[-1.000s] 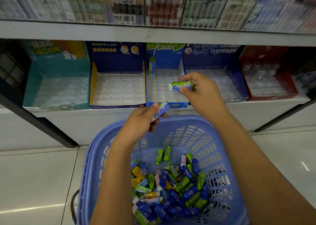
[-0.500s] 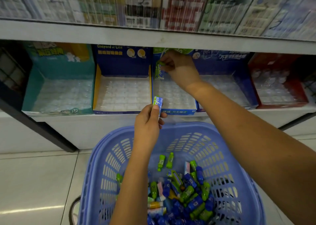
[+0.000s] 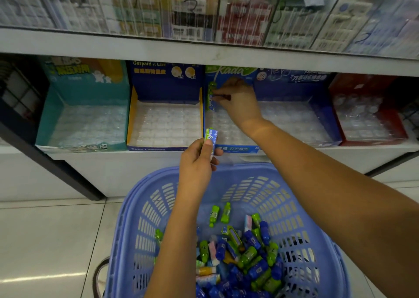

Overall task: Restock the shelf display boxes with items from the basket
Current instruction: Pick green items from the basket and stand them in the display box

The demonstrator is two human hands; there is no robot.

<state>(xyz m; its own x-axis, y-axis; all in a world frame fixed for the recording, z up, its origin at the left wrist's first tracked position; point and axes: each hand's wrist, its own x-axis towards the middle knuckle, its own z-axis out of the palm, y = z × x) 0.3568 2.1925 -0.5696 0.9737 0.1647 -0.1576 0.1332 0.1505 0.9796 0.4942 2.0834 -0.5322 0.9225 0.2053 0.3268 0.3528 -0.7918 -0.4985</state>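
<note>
Head view shows my right hand [image 3: 235,98] pinching a green item [image 3: 212,93] into the back-left corner of the Kada display box [image 3: 235,148], my left hand [image 3: 199,159] gripping a blue-and-white item [image 3: 210,136] above the basket [image 3: 145,207], probably due the neighbouring slot next.

Basket [image 3: 145,207] on floor before shelf [image 3: 204,52]; 5 boxes [image 3: 165,125] side by side.

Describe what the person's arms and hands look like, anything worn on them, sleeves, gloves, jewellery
Both forearms are bare as far as the view reaches: no sleeves show. The left hand and right hand wear no gloves, and no watch, bracelet or ring is visible. The right hand's fingernails look dark, possibly painted, though the picture is too soft to be sure.
</note>
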